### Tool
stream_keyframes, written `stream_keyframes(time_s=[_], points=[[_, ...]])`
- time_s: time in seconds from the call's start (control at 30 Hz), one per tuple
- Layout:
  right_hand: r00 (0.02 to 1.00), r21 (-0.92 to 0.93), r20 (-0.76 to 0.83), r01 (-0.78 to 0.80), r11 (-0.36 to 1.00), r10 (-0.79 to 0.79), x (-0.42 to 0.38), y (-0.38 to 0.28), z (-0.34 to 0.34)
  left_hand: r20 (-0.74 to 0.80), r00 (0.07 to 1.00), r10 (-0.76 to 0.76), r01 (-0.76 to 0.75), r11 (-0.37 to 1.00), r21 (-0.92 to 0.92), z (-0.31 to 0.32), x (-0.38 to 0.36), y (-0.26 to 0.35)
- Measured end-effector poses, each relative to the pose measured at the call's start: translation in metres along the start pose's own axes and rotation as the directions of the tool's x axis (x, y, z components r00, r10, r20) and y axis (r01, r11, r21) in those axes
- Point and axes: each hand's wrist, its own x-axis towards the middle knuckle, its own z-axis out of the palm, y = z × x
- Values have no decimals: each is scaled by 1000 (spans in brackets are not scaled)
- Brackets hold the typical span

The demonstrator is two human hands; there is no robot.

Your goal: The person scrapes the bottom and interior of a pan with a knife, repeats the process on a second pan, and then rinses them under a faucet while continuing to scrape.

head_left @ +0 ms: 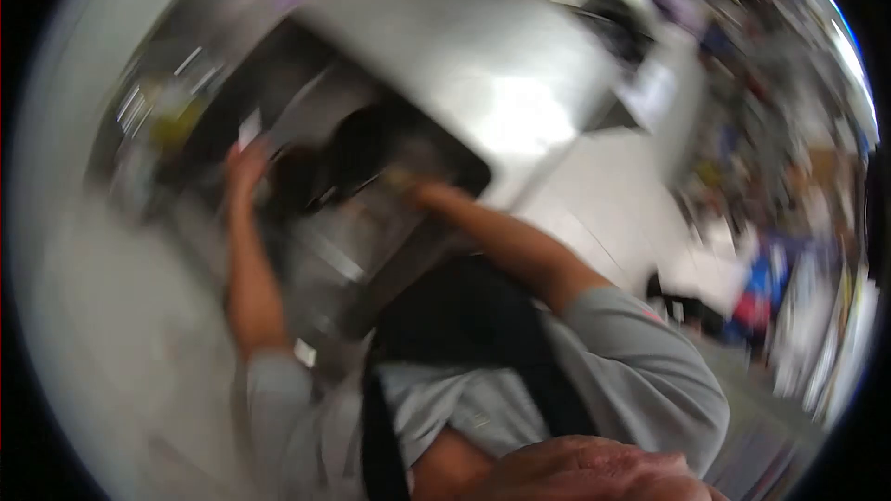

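The whole view is smeared by motion. My left hand (245,169) is over the left side of a dark sink-like basin (475,167), with a small white thing (250,128) at its fingertips; whether it is gripped does not show. Across the basin, my right hand (416,189) reaches in near a black object (357,144) whose kind I cannot make out. A brownish dark round thing (295,176) lies between the two hands. The fingers of both hands are too blurred to read.
A shiny metal counter (464,46) adjoins the basin. Something yellow (174,121) is at the far left. Light floor tiles (603,195) show to the right, beyond them blurred cluttered shelves (780,130). A pale wall (83,315) runs along the left.
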Motion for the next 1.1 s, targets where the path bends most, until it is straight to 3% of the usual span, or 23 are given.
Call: stream_keyframes(time_s=[0.03, 0.07, 0.1, 0.13, 0.17, 0.23, 0.27, 0.37, 0.47, 0.5, 0.63, 0.67, 0.7, 0.73, 0.87, 0.97, 1.07, 1.1], points=[[999, -31, 23, -32, 999, 33, 1, -2, -4, -43, 999, 27, -20, 987, 160, -2, -9, 10], [998, -51, 5, -62, 997, 62, 1, -6, -6, 4, 995, -104, 104, 995, -4, -27, -35, 64], [994, -44, -44, -100, 994, 98, -4, -15, -8, -65, 985, -161, 166, 983, 84, -29, -18, 47], [993, -52, -120, -15, 999, 9, 13, -1, -1, -224, 962, 154, -104, 970, 218, -31, -18, 34], [972, 200, -226, -15, 980, 61, -12, -20, -5, -200, 973, 115, -79, 981, 178, -46, -26, 50], [992, 154, -94, -65, 986, 80, -9, -31, -5, -226, 929, 292, -199, 912, 358, -62, -27, 66], [992, 142, -45, -113, 983, 120, -9, -28, -14, -244, 880, 408, -312, 883, 351, -67, -19, 73], [980, 172, -197, 61, 983, -27, 41, 22, 8, -261, 663, 702, -590, 704, 395, -85, 11, 90], [988, 174, -157, 28, 984, -1, 19, 7, -4, -163, 851, 499, -333, 753, 568, -110, 46, 95], [986, 177, -161, -4, 984, 33, 5, -3, -9, -224, 819, 528, -333, 755, 565, -113, 59, 75], [987, 177, -128, -70, 982, 94, -1, -18, -12, -320, 883, 342, -204, 896, 394, -93, 3, 82], [989, 161, -110, -80, 984, 99, 4, -15, -10, -229, 968, 98, -88, 995, 54, -86, -2, 72], [990, 200, -71, -103, 974, 120, 3, -18, -11, -60, 992, -113, 92, 957, -275, -88, -26, 88], [990, 233, -33, -129, 964, 140, -3, -24, -16, 163, 953, -257, 304, 784, -542, -88, -42, 97], [986, 337, -67, -121, 934, 152, -3, -20, -14, 226, 942, -249, 336, 644, -688, -86, -65, 88], [992, 231, -80, -73, 970, 93, -11, -28, -19, 233, 958, -166, 286, 592, -753, -89, -66, 82], [986, 314, -153, -14, 949, 65, -24, -37, -16, 203, 971, -123, 236, 586, -775, -90, -61, 75], [990, 267, -123, -34, 963, 70, -23, -34, -17, 198, 971, -133, 238, 581, -779, -87, -61, 72]])
